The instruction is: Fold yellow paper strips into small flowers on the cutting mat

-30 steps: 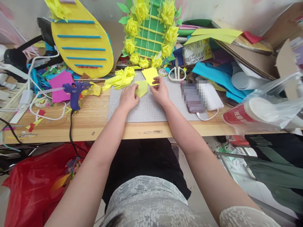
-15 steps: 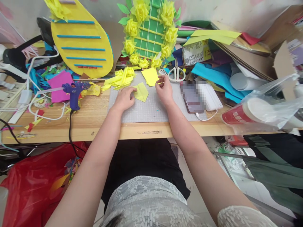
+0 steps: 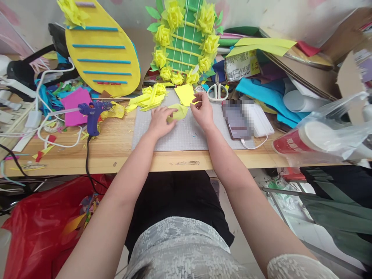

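A folded piece of yellow paper point(image 3: 180, 111) is pinched at its left edge between the thumb and fingers of my left hand point(image 3: 161, 121), just over the grey cutting mat point(image 3: 186, 141). To its right, my right hand point(image 3: 203, 111) has its fingers loosely curled and apart, with nothing visible in them. Its fingertips are close to a stack of yellow paper squares point(image 3: 185, 94). Left of that stack lies a pile of folded yellow paper pieces point(image 3: 151, 97). White-handled scissors point(image 3: 217, 92) rest behind my right hand.
A purple glue gun point(image 3: 93, 118) with its cord stands at left. Behind are a yellow paper-covered shape point(image 3: 101, 50) and a green stringed one point(image 3: 187, 42) edged with yellow flowers. A phone point(image 3: 236, 121), power bank point(image 3: 258, 118) and bagged red cup point(image 3: 290, 141) sit at right.
My left hand has moved right and slightly up, bringing the folded yellow paper nearer my right hand and tilting it. My right hand has barely moved.
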Demonstrator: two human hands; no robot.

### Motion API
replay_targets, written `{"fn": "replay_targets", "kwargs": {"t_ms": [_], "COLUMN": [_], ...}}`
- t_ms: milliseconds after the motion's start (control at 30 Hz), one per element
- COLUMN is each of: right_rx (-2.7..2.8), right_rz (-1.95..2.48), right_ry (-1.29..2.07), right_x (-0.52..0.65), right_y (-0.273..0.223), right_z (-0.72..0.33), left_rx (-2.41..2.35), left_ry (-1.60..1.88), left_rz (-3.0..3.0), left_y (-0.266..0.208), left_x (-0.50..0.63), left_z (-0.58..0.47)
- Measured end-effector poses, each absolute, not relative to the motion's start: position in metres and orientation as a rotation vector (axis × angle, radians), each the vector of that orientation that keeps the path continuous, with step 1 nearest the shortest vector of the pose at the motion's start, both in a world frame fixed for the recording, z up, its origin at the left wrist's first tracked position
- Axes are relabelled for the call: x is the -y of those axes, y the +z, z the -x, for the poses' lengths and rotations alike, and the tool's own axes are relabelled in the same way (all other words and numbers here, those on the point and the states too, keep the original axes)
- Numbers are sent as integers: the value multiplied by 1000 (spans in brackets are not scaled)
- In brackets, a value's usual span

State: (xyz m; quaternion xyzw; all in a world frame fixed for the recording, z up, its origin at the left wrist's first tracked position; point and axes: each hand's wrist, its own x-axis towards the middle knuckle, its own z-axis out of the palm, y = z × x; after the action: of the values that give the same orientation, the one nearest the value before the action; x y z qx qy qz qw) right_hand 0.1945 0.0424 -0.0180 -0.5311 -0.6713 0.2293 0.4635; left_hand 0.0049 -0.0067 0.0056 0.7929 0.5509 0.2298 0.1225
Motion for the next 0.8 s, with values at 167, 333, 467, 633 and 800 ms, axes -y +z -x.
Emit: {"fn": "replay_targets", "kwargs": {"t_ms": [167, 333, 467, 633, 800], "right_rx": [2015, 2292, 2388, 2414, 2382], "right_rz": [1194, 1219, 1271, 1299, 1317], "right_ry": [655, 426, 348, 272, 262], "right_x": [-21, -10, -11, -12, -13], "right_y": [-7, -6, -5, -3, -4], "right_z": [-175, -156, -155, -156, -159], "left_rx": [-1653, -1702, -1716, -1706, -1678], "left_ry": [634, 667, 720, 728, 695], "left_rz": [-2226, -2210, -2157, -2130, -2186], "left_y": [6, 3, 5, 7, 6], "left_x": [3, 4, 4, 3, 5], "left_z": [15, 10, 9, 11, 10]}}
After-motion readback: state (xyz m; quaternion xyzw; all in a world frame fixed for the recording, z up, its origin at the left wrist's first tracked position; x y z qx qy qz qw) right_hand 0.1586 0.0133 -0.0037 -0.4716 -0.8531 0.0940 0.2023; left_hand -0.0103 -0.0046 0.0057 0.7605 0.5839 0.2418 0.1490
